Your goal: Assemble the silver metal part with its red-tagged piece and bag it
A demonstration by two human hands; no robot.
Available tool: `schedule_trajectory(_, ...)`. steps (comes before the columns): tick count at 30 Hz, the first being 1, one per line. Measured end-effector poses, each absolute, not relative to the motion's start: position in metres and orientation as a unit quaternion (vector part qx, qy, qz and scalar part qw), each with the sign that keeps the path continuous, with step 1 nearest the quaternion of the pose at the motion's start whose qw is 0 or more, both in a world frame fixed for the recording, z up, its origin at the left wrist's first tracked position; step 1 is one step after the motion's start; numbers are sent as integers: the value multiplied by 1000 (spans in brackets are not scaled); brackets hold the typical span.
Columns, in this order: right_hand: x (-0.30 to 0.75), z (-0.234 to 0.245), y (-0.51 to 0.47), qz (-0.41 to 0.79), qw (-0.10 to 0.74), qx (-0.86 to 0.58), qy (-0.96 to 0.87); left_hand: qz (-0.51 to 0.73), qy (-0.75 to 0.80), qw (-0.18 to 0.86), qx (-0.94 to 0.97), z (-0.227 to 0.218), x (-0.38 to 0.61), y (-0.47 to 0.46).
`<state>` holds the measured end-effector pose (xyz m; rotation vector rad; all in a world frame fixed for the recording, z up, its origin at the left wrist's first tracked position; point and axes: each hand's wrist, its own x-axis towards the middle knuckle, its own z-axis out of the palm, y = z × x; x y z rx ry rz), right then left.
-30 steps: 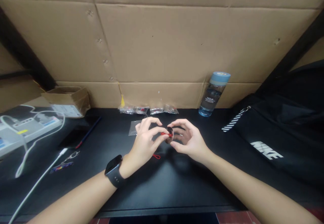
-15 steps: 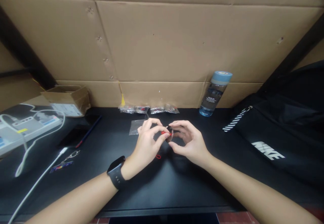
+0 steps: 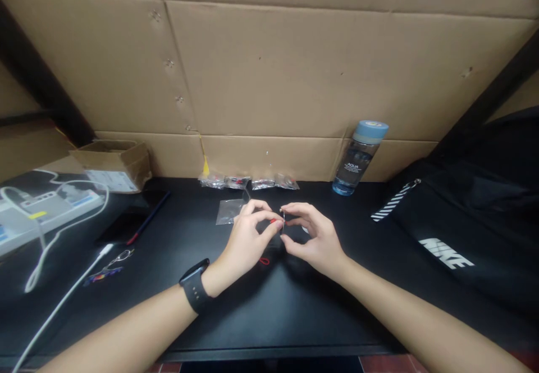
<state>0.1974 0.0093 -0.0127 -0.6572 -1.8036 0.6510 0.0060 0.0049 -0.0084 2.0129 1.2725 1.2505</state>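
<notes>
My right hand (image 3: 318, 235) grips a small thin disc (image 3: 283, 222) by its rim, between thumb and fingertips. The disc is turned nearly edge-on, so its face hardly shows. My left hand (image 3: 252, 230), with a black watch on the wrist, pinches a red cord (image 3: 273, 221) right against the disc. Below the left hand a red loop (image 3: 264, 261) shows; whether it joins the pinched cord is hidden. A clear plastic bag (image 3: 228, 212) lies flat behind the left hand. Some small white thing (image 3: 305, 228) peeks out between the right fingers.
Several small clear packets (image 3: 263, 183) lie along the cardboard wall (image 3: 273, 81). A water bottle (image 3: 356, 158) leans at the back right, near a black backpack (image 3: 446, 221). At left are a power strip (image 3: 46, 210), a carton (image 3: 113, 165), a phone (image 3: 122, 221), keys (image 3: 112, 266) and a white cable (image 3: 63, 305).
The disc has turned from showing its dark face at a slant to nearly edge-on. Both hands keep their grip and have barely moved.
</notes>
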Motion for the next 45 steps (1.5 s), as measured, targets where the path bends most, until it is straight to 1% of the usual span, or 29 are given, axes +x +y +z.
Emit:
schedule_trajectory(3,198,-13,11,316,536,-288,-727,432,444,168,767,-6,3,5)
schedule_trajectory(7,199,-12,9,353,525,-286,-720,429,448,96,779,-3,1,2)
schedule_trajectory(11,198,-10,6,365,522,-279,-718,433,450,60,779,-1,1,0)
schedule_trajectory(14,197,-9,4,363,525,-277,-719,428,457,54,778,0,3,-1)
schedule_trajectory(20,197,-9,5,368,521,-283,-716,426,463,85,773,-2,6,-1)
schedule_trajectory(28,202,-8,8,421,523,-297,-679,401,463,24,790,1,-3,0)
schedule_trajectory(37,202,-9,8,434,515,-295,-678,403,447,-6,799,3,-4,1)
schedule_trajectory(45,200,-9,7,430,507,-294,-687,396,435,5,809,1,2,-1)
